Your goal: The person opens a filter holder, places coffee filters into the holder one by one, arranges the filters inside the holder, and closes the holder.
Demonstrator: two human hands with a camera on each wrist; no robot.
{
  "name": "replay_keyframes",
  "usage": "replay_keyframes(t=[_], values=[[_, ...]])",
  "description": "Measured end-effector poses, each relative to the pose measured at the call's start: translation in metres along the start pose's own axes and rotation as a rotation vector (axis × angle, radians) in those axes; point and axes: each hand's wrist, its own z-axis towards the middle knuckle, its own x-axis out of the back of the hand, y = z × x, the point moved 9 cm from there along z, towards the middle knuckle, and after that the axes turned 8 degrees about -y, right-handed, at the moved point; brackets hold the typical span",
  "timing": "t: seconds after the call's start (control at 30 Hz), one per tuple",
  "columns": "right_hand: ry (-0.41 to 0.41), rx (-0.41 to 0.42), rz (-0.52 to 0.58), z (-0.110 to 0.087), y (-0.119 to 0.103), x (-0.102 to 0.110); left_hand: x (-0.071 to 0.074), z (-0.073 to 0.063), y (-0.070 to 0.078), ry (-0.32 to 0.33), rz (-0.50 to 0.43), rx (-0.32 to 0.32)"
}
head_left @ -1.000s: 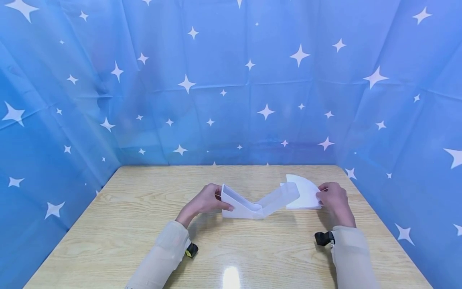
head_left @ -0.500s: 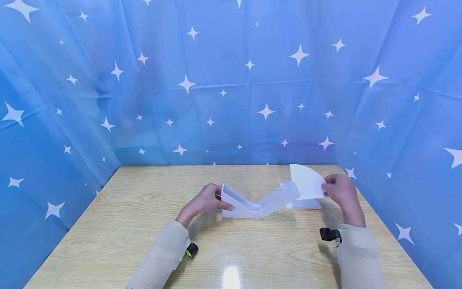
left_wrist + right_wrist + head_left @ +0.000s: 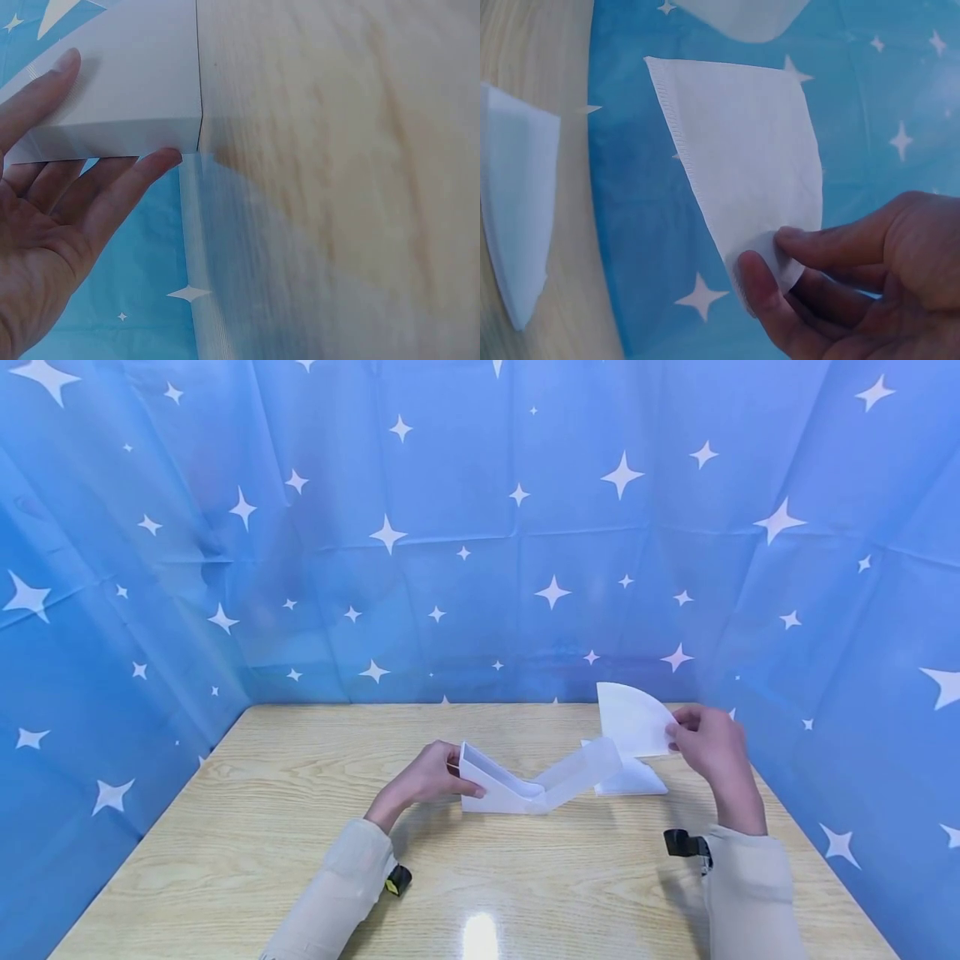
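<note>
My left hand [image 3: 427, 774] grips the left end of a white filter holder box [image 3: 491, 791], which rests on the table. In the left wrist view the thumb lies on one broad face of the box [image 3: 142, 71] and the fingers reach along its narrow side. The box's translucent lid [image 3: 581, 774] is swung open to the right. Thumb and fingers of my right hand [image 3: 708, 745] pinch one corner of a paper coffee filter [image 3: 632, 722], held up above the table; its crimped seam shows in the right wrist view. Below it lies a stack of coffee filters [image 3: 632, 781].
The pale wooden table [image 3: 300, 843] reaches back to a blue curtain [image 3: 450, 568] with white stars, which also hangs along both sides. A black wrist camera [image 3: 400, 880] sits on the left sleeve, and another black camera [image 3: 681, 843] on the right one.
My right hand has lifted one coffee filter off the stack, moving up and slightly back with it. The left hand, box and lid have stayed in place.
</note>
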Motion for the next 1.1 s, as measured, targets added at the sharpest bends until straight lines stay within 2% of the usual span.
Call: replay_keyframes(t=[0.23, 0.47, 0.67, 1.1], values=[[-0.004, 0.058, -0.014, -0.005, -0.017, 0.003, -0.001, 0.001, -0.001, -0.005, 0.006, 0.000], [0.051, 0.108, -0.037, -0.010, -0.033, 0.006, -0.001, 0.001, -0.001, -0.004, 0.011, -0.002], [0.064, 0.138, -0.014, -0.012, -0.045, 0.001, -0.001, 0.000, 0.000, 0.001, 0.009, -0.005], [0.071, 0.186, -0.047, -0.019, -0.067, -0.003, -0.001, 0.000, 0.000, 0.003, 0.017, -0.007]])
